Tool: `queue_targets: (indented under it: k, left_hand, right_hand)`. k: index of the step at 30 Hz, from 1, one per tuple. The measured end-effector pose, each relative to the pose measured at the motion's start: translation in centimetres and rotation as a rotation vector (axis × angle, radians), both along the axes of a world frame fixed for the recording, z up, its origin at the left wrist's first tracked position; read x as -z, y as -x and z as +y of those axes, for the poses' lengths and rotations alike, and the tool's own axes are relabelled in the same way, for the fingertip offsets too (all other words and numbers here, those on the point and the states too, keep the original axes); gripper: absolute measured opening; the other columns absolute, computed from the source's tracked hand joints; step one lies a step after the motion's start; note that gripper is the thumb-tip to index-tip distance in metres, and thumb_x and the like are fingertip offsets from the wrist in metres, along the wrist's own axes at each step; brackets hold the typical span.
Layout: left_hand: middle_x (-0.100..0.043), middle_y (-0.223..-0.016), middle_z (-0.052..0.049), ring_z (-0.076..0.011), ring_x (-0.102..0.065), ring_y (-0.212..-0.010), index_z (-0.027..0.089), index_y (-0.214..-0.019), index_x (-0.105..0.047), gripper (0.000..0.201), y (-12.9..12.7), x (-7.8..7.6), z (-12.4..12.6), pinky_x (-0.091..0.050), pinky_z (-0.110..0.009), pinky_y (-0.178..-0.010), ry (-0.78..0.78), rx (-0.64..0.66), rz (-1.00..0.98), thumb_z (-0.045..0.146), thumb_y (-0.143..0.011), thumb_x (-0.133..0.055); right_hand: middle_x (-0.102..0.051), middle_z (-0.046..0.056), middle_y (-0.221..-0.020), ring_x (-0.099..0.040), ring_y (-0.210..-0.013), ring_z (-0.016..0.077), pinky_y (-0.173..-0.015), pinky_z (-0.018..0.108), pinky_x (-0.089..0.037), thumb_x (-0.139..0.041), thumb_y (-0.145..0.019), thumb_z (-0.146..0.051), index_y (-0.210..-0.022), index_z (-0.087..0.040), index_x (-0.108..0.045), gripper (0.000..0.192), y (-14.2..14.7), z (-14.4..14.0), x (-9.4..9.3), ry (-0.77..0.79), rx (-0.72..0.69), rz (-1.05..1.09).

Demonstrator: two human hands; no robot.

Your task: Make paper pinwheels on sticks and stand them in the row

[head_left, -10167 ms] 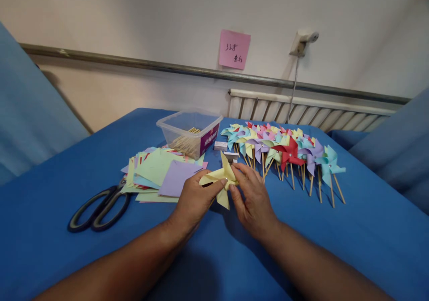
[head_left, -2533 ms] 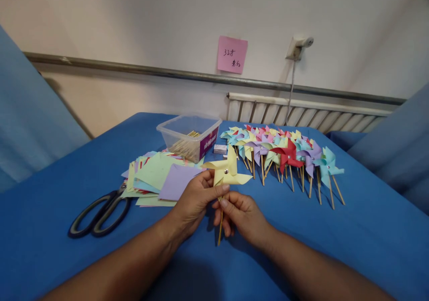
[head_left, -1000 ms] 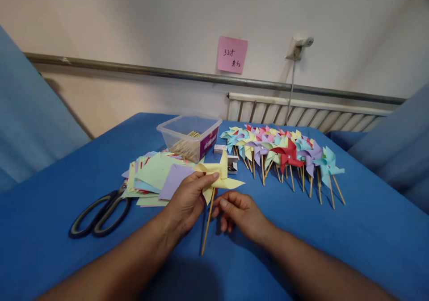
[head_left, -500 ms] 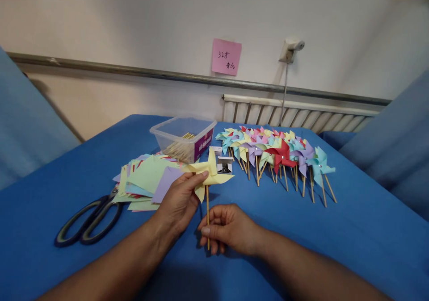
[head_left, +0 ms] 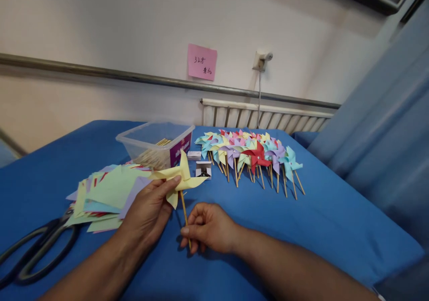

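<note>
- yellow paper pinwheel (head_left: 179,176): light, creases easily; left hand (head_left: 147,211) pinches a blade edge.
- wooden stick (head_left: 185,215): thin, stiff; right hand (head_left: 208,227) grips its lower end, the safer hold.

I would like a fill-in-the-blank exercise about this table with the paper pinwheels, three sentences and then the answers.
1. The left hand holds the paper head of a pinwheel whose colour is ____.
2. The right hand pinches the lower end of the pinwheel's wooden ____.
3. At the left edge of the blue table, beside the pile of paper squares, lies a pair of black ____.

Missing words: yellow; stick; scissors
</note>
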State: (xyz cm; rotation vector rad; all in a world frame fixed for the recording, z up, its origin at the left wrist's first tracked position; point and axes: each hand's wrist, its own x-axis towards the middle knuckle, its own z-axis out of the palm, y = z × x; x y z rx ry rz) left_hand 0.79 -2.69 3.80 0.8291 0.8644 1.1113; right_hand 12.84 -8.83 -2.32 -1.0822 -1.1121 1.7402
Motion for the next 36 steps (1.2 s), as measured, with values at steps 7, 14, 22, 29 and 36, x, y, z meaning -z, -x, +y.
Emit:
queue_targets:
  k: [7,14,22,29,36]
  left_hand:
    - [-0.071,-0.077,-0.003,-0.0137,-0.063,-0.065,0.014,-0.082,-0.069,0.021,0.0,-0.4,-0.3,-0.050,-0.021,-0.058,-0.006,-0.017,0.011,0.017,-0.063,-0.077]
    - [-0.070,-0.079,-0.003,-0.0125,-0.063,-0.067,0.014,-0.081,-0.068,0.019,0.0,0.1,-0.2,-0.050,-0.021,-0.064,-0.009,0.025,0.026,0.019,-0.065,-0.077]
    - [-0.071,-0.096,-0.008,-0.0162,-0.067,-0.085,0.017,-0.099,-0.067,0.033,0.3,1.0,0.0,-0.052,-0.024,-0.071,0.080,0.146,0.103,0.021,-0.068,-0.076]
    - [-0.070,-0.100,-0.006,-0.0125,-0.064,-0.080,0.018,-0.093,-0.066,0.026,0.5,1.7,0.3,-0.050,-0.021,-0.069,0.116,0.171,0.176,0.026,-0.070,-0.075]
    - [-0.069,-0.093,-0.004,-0.0112,-0.062,-0.075,0.019,-0.092,-0.065,0.025,0.4,1.5,-0.3,-0.047,-0.022,-0.068,0.105,0.258,0.198,0.030,-0.071,-0.073]
  right_hand:
    - [-0.064,-0.006,-0.058,-0.054,-0.040,0.0077,-0.040,0.017,-0.033,-0.072,-0.072,-0.044,-0.076,-0.020,-0.045,0.037,-0.3,0.2,-0.1,-0.021,0.026,-0.062]
    - [-0.062,-0.005,-0.060,-0.054,-0.041,0.0066,-0.039,0.016,-0.034,-0.073,-0.071,-0.040,-0.073,-0.018,-0.047,0.034,0.1,0.1,0.3,-0.058,0.084,-0.054]
    - [-0.058,-0.005,-0.054,-0.052,-0.039,0.0077,-0.036,0.018,-0.033,-0.067,-0.073,-0.036,-0.067,-0.019,-0.045,0.028,-2.6,1.8,-0.2,-0.053,0.438,-0.239]
    - [-0.052,-0.008,-0.044,-0.048,-0.034,0.0079,-0.035,0.017,-0.036,-0.057,-0.078,-0.023,-0.065,-0.020,-0.044,0.019,-7.8,3.2,0.9,-0.025,0.573,-0.479]
    - [-0.051,-0.007,-0.039,-0.047,-0.030,0.0087,-0.038,0.018,-0.038,-0.056,-0.079,-0.021,-0.063,-0.019,-0.048,0.018,-9.3,3.6,1.6,-0.015,0.526,-0.643]
